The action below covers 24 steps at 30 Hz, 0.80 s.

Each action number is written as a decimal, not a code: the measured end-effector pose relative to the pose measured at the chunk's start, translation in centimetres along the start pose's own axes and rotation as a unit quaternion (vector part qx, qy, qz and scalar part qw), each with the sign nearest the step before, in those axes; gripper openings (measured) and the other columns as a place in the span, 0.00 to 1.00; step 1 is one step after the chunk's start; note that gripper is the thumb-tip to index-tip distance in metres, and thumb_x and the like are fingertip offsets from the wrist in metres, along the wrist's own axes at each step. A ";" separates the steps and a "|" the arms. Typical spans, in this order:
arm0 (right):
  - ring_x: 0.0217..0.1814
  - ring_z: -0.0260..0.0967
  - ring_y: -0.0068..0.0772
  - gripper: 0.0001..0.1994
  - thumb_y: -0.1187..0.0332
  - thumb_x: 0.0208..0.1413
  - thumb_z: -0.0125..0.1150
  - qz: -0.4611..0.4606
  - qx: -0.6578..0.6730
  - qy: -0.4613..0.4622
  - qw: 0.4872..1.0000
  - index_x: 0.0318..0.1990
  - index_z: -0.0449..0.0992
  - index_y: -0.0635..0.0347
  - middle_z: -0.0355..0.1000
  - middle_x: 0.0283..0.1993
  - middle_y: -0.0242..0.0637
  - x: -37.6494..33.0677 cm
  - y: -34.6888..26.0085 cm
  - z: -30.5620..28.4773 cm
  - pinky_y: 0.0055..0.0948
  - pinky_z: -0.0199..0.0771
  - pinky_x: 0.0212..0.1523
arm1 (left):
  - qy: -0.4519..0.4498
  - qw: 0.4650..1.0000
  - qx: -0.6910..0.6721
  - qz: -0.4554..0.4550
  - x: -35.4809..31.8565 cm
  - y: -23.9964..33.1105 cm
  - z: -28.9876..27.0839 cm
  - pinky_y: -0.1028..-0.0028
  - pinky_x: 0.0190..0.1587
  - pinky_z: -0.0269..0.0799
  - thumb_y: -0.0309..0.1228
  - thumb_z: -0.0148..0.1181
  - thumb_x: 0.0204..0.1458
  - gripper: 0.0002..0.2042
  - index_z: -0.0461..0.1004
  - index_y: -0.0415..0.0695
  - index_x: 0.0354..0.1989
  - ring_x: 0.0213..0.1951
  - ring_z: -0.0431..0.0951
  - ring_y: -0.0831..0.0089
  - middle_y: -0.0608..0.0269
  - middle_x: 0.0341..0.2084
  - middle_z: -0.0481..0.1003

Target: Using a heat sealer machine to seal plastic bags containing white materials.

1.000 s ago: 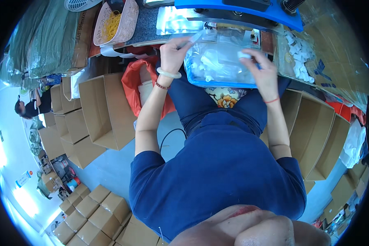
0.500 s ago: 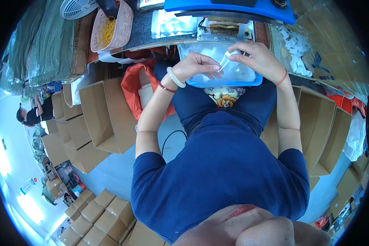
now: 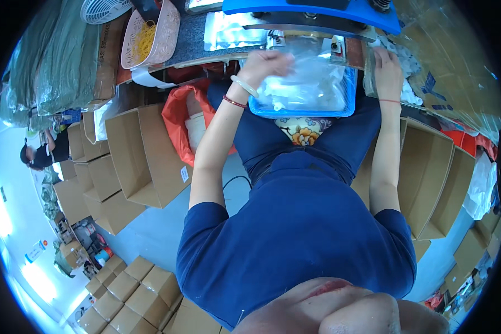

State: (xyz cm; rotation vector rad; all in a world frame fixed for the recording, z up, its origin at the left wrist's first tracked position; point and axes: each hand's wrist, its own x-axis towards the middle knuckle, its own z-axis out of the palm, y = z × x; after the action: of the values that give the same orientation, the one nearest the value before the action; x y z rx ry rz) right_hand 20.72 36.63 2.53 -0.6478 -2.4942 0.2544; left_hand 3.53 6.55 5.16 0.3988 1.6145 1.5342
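Note:
My left hand (image 3: 265,65) hovers over the left edge of the blue tray (image 3: 312,115) on my lap, its fingertips smeared by motion. Clear plastic bags (image 3: 303,92) fill the tray, and a small white piece (image 3: 277,106) lies near its front left corner. To the right, my right hand (image 3: 388,69) reaches to a heap of small white pieces (image 3: 411,92) in a plastic-lined carton, fingers stretched out over its near left side. Whether those fingertips touch a piece is hidden.
Above the tray a blue machine (image 3: 317,10) overhangs the table edge. A pink basket of yellow rubber bands (image 3: 146,42) and clear bags (image 3: 234,30) lie on the table. Open cartons (image 3: 131,158) stand left, others (image 3: 426,161) right, with a red bag (image 3: 178,117) by my left leg.
My hands have parted from a white strip-like piece held above the tray. The right went right to the white pieces; the left shifted slightly up and left. The machine's dark bar looks lower.

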 end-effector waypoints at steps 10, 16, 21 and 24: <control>0.37 0.74 0.37 0.16 0.73 0.59 0.56 0.071 0.187 -0.034 0.979 0.54 0.76 0.48 0.75 0.46 0.42 0.1 -3.3 -6.5 0.30 0.72 0.43 | 0.269 0.707 0.549 0.355 -2.0 -4.0 -7.3 0.62 0.54 0.69 0.29 0.62 0.51 0.13 0.78 0.43 0.45 0.49 0.77 0.58 0.60 0.43 0.79; 0.46 0.72 0.23 0.10 0.72 0.58 0.60 0.108 0.379 -0.209 0.895 0.48 0.78 0.59 0.76 0.48 0.34 -2.6 -12.8 -8.3 0.23 0.71 0.48 | 0.251 0.899 0.272 0.233 -5.5 -0.7 -3.6 0.80 0.41 0.73 0.24 0.66 0.49 0.09 0.82 0.39 0.40 0.35 0.78 0.82 0.63 0.32 0.82; 0.43 0.73 0.24 0.12 0.71 0.54 0.65 -0.031 0.456 -0.121 0.881 0.46 0.79 0.60 0.77 0.44 0.34 -1.1 -15.4 -9.1 0.23 0.72 0.45 | 0.160 0.950 0.183 0.196 -7.1 2.1 0.7 0.83 0.40 0.72 0.22 0.66 0.49 0.10 0.80 0.35 0.41 0.35 0.76 0.83 0.65 0.33 0.81; 0.45 0.74 0.27 0.13 0.71 0.54 0.66 -0.100 0.426 -0.155 0.886 0.47 0.78 0.60 0.77 0.44 0.36 0.3 -15.9 -9.8 0.25 0.73 0.46 | 0.105 0.971 0.149 0.157 -7.4 2.8 1.8 0.83 0.40 0.72 0.23 0.65 0.51 0.09 0.80 0.35 0.41 0.35 0.76 0.83 0.64 0.33 0.81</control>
State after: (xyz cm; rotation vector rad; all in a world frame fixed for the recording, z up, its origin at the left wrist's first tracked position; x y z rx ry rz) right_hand 19.65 23.42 15.72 0.0296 -2.3550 1.3591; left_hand 8.36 2.91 10.56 0.7033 2.0364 1.6079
